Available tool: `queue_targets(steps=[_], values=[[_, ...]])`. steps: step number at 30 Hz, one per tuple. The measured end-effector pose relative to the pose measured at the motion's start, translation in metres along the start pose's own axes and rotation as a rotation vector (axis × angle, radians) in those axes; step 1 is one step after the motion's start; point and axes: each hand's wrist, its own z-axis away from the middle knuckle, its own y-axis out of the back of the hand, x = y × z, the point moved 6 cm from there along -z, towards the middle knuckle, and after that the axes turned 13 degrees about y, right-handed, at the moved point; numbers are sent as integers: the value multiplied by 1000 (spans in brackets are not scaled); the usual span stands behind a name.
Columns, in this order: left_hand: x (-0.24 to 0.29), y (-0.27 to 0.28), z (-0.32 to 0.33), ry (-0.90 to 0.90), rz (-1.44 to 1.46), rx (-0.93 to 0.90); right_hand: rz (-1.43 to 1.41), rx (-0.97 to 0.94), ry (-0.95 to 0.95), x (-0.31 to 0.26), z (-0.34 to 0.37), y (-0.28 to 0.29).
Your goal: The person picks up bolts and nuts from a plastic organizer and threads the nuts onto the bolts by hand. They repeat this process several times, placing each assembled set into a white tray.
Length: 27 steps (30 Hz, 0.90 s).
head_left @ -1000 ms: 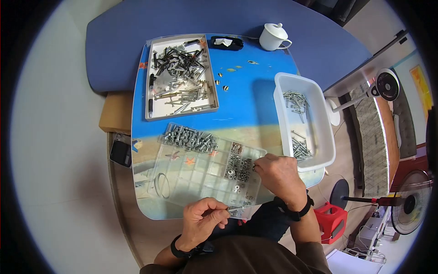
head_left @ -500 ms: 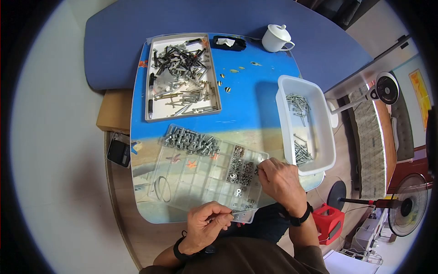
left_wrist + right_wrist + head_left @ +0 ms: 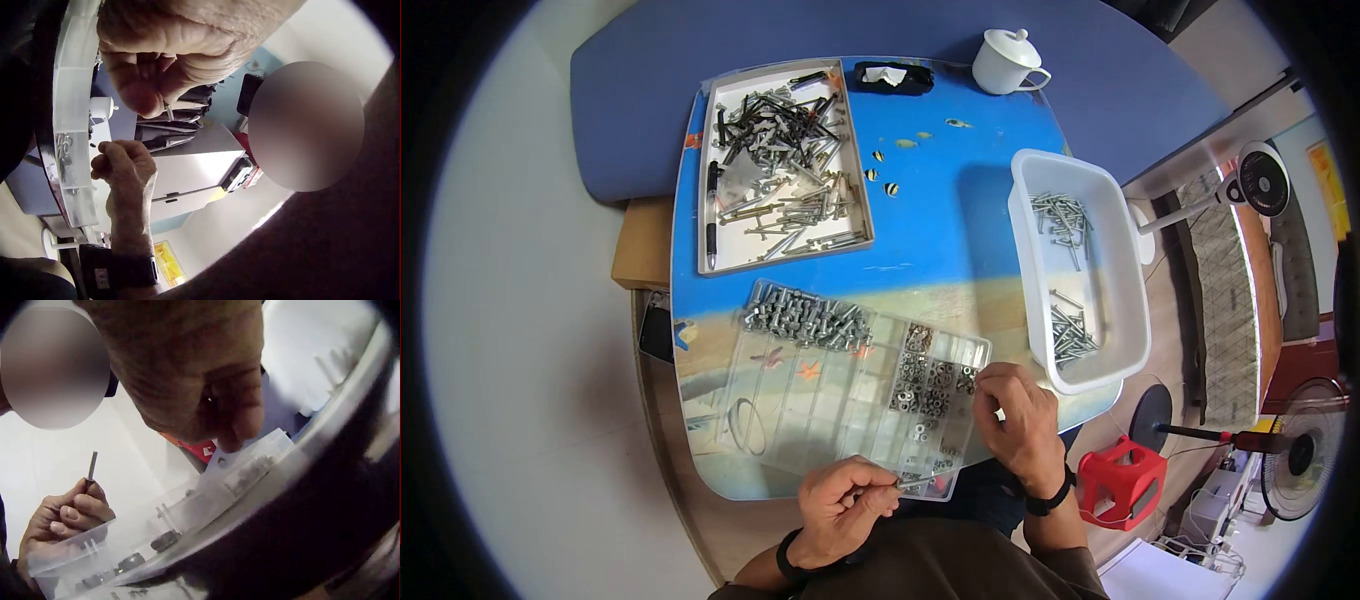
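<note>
In the lower middle of the head view, the left hand (image 3: 847, 510) is clamped on a bolt (image 3: 920, 481), thumb against bent fingers, its shank pointing right over the bottom end of a clear compartment box (image 3: 825, 405). The right hand (image 3: 1020, 425), right of centre, is bent at the wrist beside the box's right edge, fingers curled; whether its fingertips pinch something small, I cannot tell. The box lies slanted across the lower centre of the surface (image 3: 960, 240), with short bolts (image 3: 808, 318) crowding its upper-left compartment and nuts (image 3: 922, 380) in several compartments towards its right end. At right, a white bin (image 3: 1141, 335) has two separate clusters of screws (image 3: 1060, 222). At upper left, a shallow white tray (image 3: 730, 250) contains a heap of black and silver screws (image 3: 780, 120), with a pen (image 3: 711, 215) along its left side.
</note>
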Motion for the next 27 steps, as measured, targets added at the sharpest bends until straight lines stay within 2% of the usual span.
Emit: queue_targets(steps=[2, 7, 11, 15, 18, 21, 26, 27], values=[[1, 0, 1, -27, -49, 5, -6, -12, -13, 3, 3, -2], [-1, 4, 2, -23, -93, 14, 90, 80, 156, -11, 6, 14], [0, 4, 2, -43, -104, 19, 77, 63, 191, -16, 20, 15], [-6, 6, 3, -27, -104, 83, 75, 55, 173, -17, 32, 12], [-6, 6, 4, -20, -52, 100, 64, 31, 88, -15, 36, 10], [-5, 7, 4, -19, -58, 102, 74, -18, 63, -13, 35, 7], [-4, 7, 3, -40, -122, 82, 83, -267, -13, -9, 19, -2], [-3, 7, 3, -45, -120, 81, 87, -266, -10, -9, 14, 0]])
